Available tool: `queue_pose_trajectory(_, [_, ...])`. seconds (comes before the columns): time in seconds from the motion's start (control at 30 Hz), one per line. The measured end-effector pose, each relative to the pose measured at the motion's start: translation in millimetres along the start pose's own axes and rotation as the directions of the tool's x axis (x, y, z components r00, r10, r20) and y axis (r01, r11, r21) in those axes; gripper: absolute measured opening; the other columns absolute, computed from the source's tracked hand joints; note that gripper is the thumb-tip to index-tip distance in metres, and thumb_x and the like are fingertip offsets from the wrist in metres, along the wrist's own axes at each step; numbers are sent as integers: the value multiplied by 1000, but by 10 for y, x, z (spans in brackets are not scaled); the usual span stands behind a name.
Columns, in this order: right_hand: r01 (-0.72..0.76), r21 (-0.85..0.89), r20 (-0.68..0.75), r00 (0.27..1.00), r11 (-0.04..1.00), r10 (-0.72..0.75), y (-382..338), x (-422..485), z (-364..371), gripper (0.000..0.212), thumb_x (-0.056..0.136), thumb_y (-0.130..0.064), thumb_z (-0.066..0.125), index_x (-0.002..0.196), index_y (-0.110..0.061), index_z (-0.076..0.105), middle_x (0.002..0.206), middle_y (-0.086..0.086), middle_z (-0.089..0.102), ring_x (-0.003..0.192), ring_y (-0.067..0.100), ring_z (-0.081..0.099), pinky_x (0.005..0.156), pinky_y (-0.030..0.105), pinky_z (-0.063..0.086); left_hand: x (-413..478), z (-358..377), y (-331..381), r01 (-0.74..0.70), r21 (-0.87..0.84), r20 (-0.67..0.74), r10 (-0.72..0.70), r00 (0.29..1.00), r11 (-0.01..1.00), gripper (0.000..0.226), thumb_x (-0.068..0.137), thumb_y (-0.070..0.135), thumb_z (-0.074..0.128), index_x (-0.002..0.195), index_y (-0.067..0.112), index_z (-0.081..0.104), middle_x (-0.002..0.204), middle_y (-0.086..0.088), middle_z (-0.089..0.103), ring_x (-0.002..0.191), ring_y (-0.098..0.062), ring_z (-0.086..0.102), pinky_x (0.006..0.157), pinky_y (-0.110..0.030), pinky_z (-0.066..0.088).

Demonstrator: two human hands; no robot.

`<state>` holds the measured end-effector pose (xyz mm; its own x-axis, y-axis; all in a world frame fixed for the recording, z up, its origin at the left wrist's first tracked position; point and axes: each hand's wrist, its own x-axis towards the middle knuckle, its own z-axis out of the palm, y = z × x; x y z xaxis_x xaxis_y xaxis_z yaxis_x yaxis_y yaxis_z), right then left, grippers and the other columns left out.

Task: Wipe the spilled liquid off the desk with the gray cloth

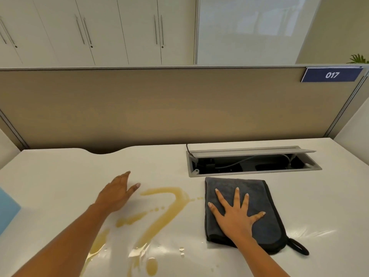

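A folded dark gray cloth [261,194] with a black loop lies on the white desk [60,172], right of centre. My right hand [235,212] lies flat on top of it, fingers spread wide. A yellowish-brown spilled liquid [169,208] streaks the desk to the left of the cloth and runs down toward the near edge. My left hand [117,190] hovers or rests just left of the spill, fingers together, holding nothing.
An open cable hatch [253,160] with a raised grey lid sits just behind the cloth. A tan partition [159,108] with a blue "017" label closes the desk's far side. A light blue object [8,208] shows at the left edge.
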<state>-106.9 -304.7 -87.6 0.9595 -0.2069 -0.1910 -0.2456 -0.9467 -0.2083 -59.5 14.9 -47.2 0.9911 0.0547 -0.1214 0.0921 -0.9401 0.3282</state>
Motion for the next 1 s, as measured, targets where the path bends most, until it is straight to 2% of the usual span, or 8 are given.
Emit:
queue_pose_trajectory(0.13, [29,-5,-2,1000,1000,-29,-166,65,31,78,67,-81,-1,140,-55,-7,159,3,-17,145,33,-19,102,75,-7,15,2,-120,80,-38,125,-75,989,996,66,93,53,30,147,19,13,155,-3,24,141,-22,28,112,-39,25])
queue_pose_trajectory(0.33, [77,-24,-5,997,997,-77,-368,154,66,66,81,-75,14,140,-55,-8,159,3,-16,145,33,-19,102,74,-7,30,21,-134,78,-25,109,-75,991,997,61,94,50,30,145,17,20,153,-4,29,137,-25,34,112,-37,27])
queue_pose_trajectory(0.4, [94,-24,-9,996,995,-94,-451,167,83,76,69,-82,-2,140,-56,-9,159,3,-16,145,33,-18,102,75,-7,54,-4,-149,80,-41,126,-74,989,996,60,95,48,29,145,16,21,152,-6,31,136,-26,36,111,-37,28])
queue_pose_trajectory(0.47, [130,-33,-18,991,991,-130,-553,176,124,102,43,-84,-28,139,-57,-10,159,3,-16,145,34,-18,101,75,-7,52,-10,-173,71,-44,131,-65,989,996,57,97,44,29,145,15,22,151,-7,34,135,-27,37,111,-36,28])
queue_pose_trajectory(0.53, [163,-40,-11,987,986,-163,-657,194,172,116,29,-82,-38,138,-57,-10,159,3,-16,145,34,-18,100,76,-8,42,3,-199,54,-27,120,-50,992,998,53,98,38,29,144,13,23,147,-9,40,133,-28,40,109,-35,30])
queue_pose_trajectory(0.7, [239,-22,7,971,971,-239,-964,203,248,112,32,-82,-36,138,-58,-8,159,3,-16,144,35,-19,99,76,-10,33,7,-235,14,-8,103,-13,995,1000,52,97,26,33,144,10,21,141,-15,47,125,-32,47,103,-35,35])
queue_pose_trajectory(0.83, [272,-16,14,962,962,-271,-1189,201,274,113,31,-82,-37,138,-57,-10,159,4,-16,144,35,-20,99,76,-10,-9,15,-227,-17,-12,106,18,994,1000,54,95,27,31,145,8,20,145,-15,41,127,-31,44,103,-35,33])
queue_pose_trajectory(1.0, [304,3,28,952,953,-304,-1420,222,282,98,45,-80,-21,139,-56,-11,159,5,-16,144,36,-20,99,76,-11,31,-9,-282,-19,-27,126,22,992,999,54,95,25,32,145,9,19,142,-15,45,123,-32,47,102,-35,35])
